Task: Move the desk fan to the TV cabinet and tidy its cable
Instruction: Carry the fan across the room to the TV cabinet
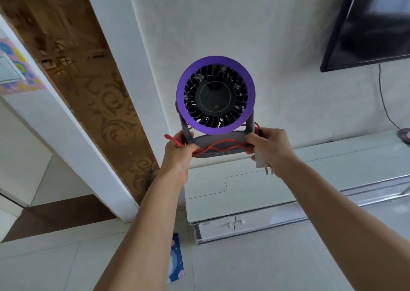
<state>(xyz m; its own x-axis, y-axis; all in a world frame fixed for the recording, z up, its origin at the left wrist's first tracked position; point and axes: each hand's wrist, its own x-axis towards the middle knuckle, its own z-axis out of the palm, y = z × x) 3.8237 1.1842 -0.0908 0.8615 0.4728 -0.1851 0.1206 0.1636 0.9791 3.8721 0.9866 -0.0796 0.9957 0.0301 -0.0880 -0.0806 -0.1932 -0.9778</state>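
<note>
Left hand and right hand each gripped an end of the desk fan base, red cable wound round it. Fan upright, held above the TV cabinet top; cabinet lay directly below and ahead.

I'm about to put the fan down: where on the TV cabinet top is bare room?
The cabinet top looks bare from its left end below the fan across the middle. At the far right, a dark object lies where the TV cable comes down. Both hands hold the fan's base.
</note>
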